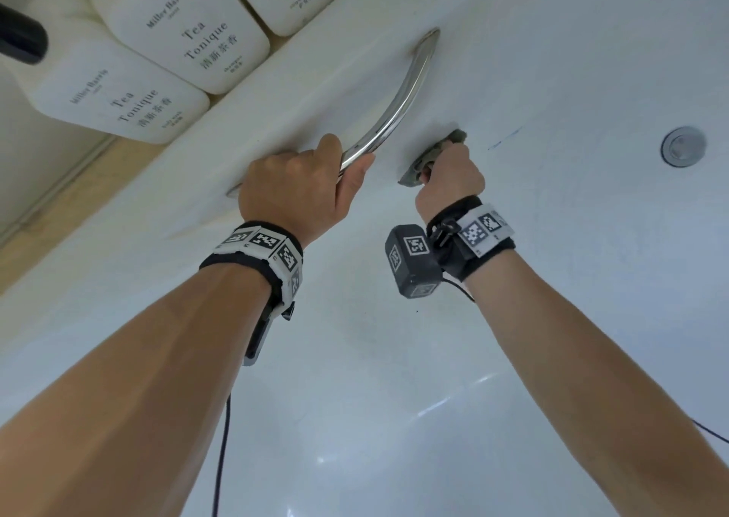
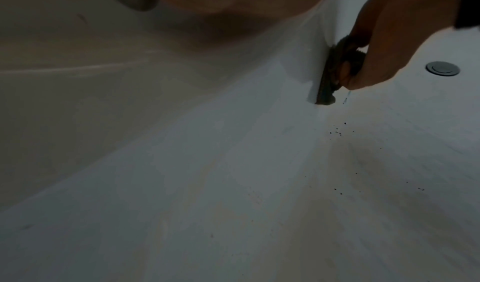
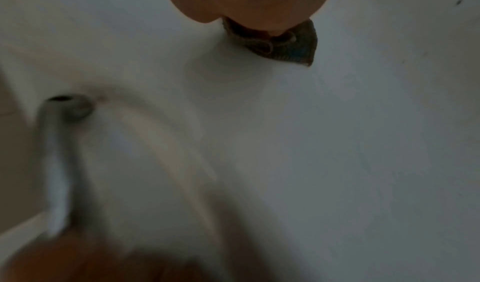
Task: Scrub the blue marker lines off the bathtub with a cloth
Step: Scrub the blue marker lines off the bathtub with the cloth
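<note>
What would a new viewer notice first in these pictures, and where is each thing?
First the two hands at the centre of the head view: the left hand grips the chrome grab bar on the bathtub wall, and the right hand presses a grey cloth against that wall. Just right of the cloth a faint blue marker line remains. Three white bottles stand on the ledge at upper left.

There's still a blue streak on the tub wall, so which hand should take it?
Right. The right hand already grips the cloth against the bathtub wall, just beside the remaining blue marker line. The left hand is wrapped round the grab bar, probably for bracing, and holds no cloth.
</note>
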